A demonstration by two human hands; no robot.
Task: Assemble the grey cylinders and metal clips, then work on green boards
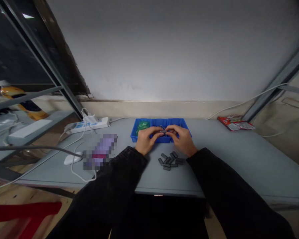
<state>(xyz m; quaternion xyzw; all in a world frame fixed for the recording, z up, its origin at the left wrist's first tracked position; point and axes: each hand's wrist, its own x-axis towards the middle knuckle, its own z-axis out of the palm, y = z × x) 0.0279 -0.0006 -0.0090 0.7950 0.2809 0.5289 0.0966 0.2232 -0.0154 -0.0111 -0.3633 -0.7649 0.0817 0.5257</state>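
Both hands meet over a row of blue bins [151, 140]. My left hand [146, 139] pinches one end of a small dark grey piece [163, 131], and my right hand [181, 137] pinches the other end. Green bits [143, 125] lie in the left bin. Thin metallic pieces [161, 126] show in the middle bin, partly hidden by my fingers. What the right bin holds cannot be made out. Nearer to me, several dark grey cylindrical pieces [169, 160] lie in a loose pile on the table between my forearms.
On the grey table [229, 159] at the left are a power strip [89, 125], cables, a white device [73, 158] and a blurred-out phone [101, 151]. A red packet [235, 122] lies at the back right. An orange bottle [23, 101] stands tilted at far left.
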